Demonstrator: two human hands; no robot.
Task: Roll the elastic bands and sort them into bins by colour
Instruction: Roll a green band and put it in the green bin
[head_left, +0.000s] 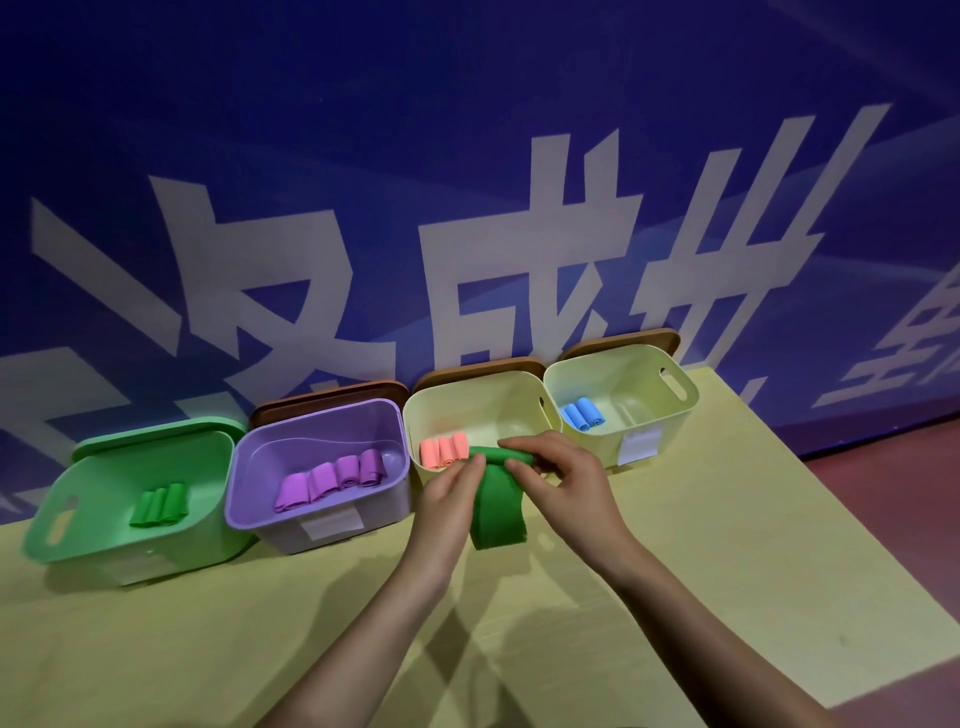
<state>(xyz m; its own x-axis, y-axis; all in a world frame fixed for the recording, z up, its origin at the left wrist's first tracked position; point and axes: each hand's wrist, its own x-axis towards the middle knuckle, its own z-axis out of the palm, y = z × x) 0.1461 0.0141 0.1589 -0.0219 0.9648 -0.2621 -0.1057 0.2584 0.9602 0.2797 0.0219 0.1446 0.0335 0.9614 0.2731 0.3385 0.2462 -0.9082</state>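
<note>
A green elastic band (497, 501) hangs in the air in front of the bins, its top end partly rolled. My left hand (451, 486) pinches the roll's left end. My right hand (558, 475) grips the roll from above and to the right. The loose tail hangs down to just above the yellow table (675, 545). The green bin (78, 499) at the far left holds rolled green bands (160, 505).
A purple bin (395, 493) holds several purple rolls (332, 477). A cream bin (519, 410) behind my hands holds pink rolls (444, 450). Another cream bin (675, 410) at the right holds blue rolls (583, 414). Brown lids lean behind the bins, against a blue wall with white lettering.
</note>
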